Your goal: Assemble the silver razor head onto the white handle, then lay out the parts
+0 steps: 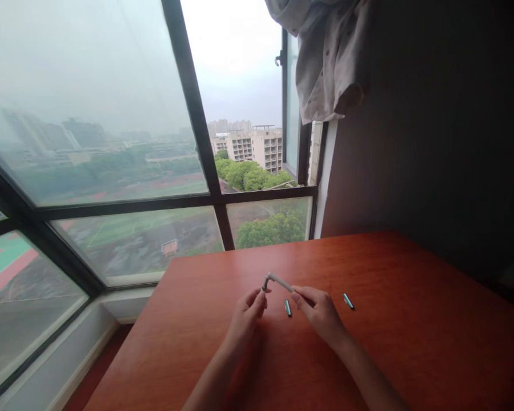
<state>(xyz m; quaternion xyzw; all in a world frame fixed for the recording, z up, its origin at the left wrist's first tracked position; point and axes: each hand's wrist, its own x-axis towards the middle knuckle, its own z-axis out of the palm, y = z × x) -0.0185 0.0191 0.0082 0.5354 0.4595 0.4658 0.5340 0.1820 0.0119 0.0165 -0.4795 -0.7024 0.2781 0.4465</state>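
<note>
Over the table, my left hand (251,311) pinches the short dark metal end of a slim grey bent handle (280,280). My right hand (319,311) is closed on the long pale end of the same handle, which rises to an angled joint between the two hands. It looks like a razor handle, but its kind is not certain. A small teal-and-white bar (288,308) with dark edges lies on the table between my hands. A similar teal bar (348,301) lies to the right of my right hand.
The reddish-brown wooden table (411,342) reaches to the window. Dark window frames (128,207) run along the left and back, with one pane swung open. A pale cloth (325,63) hangs at the upper right, beside a dark wall (437,142).
</note>
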